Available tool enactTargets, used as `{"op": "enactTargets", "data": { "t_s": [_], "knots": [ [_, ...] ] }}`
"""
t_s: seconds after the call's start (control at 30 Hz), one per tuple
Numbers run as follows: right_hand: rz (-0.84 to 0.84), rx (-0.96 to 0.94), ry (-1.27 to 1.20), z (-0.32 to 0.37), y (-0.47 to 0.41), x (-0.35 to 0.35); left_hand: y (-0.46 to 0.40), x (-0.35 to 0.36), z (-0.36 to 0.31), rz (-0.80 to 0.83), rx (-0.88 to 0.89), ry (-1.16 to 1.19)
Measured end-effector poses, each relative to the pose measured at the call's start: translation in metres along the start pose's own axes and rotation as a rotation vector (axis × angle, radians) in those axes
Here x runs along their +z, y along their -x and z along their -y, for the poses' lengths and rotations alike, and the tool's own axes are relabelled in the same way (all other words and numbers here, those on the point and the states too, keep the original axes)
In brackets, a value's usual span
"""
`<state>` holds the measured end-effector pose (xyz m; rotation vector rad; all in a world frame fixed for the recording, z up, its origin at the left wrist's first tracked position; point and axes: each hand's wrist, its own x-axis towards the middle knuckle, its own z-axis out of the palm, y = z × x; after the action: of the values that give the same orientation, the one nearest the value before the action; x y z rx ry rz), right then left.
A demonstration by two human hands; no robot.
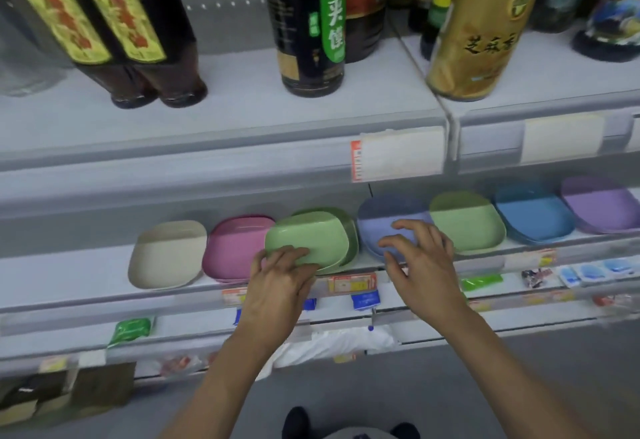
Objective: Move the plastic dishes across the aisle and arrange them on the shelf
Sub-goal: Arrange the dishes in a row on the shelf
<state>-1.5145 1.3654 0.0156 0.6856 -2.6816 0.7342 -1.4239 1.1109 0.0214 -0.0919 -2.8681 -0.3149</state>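
Left hand: the left hand (282,270) is seen at the front edge of the shelf (86,275), its fingers curled over the near rim of the green dish (308,239), which is gripped and tilted up off the stack behind it.
Right hand: the right hand (420,258) is held with fingers spread and lightly bent, the fingertips laid on the lilac-blue dish (388,216); nothing is clasped by it.
Green dish: it is found near the middle of the shelf, toward the front edge, leaning on a darker green dish (348,220) behind it.
Row of dishes: from the left end of the shelf, a cream dish (168,255) and a pink stack (233,248) are set just beside each other; past the lilac-blue dish a pale green dish (467,223), a blue stack (533,216) and a purple stack (602,208) are lined toward the right end.
Upper shelf: dark sauce bottles (138,22), a black bottle with a green label (311,29) and a gold bottle (485,29) are stood on the upper shelf (225,106).
Price tags: a white tag with a red edge (398,156) is fixed on the front edge of the upper shelf.
Lower shelves: small green (130,329) and blue (363,300) packets are seen below, too blurred to be read.
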Motion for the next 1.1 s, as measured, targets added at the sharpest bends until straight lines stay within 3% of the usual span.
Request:
{"op": "enactTargets", "data": {
  "t_s": [0.2, 0.43, 0.6, 0.8, 1.1],
  "knots": [
    [-0.025, 0.032, 0.049, 0.032, 0.003, 0.011, -0.024, 0.023, 0.026, 0.219, 0.161, -0.064],
    [-0.006, 0.069, 0.021, 0.057, 0.013, 0.023, -0.02, 0.028, 0.033, 0.218, 0.197, 0.002],
    [0.077, -0.025, -0.021, 0.071, 0.003, 0.04, -0.004, 0.011, 0.03, 0.19, 0.051, 0.052],
    [0.193, -0.228, -0.102, 0.122, -0.018, 0.075, 0.054, -0.031, 0.064, -0.006, -0.146, 0.028],
    [0.461, -0.798, -0.34, 0.396, 0.01, 0.15, 0.292, -0.161, 0.184, -0.23, -0.785, -0.171]
  ]
}}
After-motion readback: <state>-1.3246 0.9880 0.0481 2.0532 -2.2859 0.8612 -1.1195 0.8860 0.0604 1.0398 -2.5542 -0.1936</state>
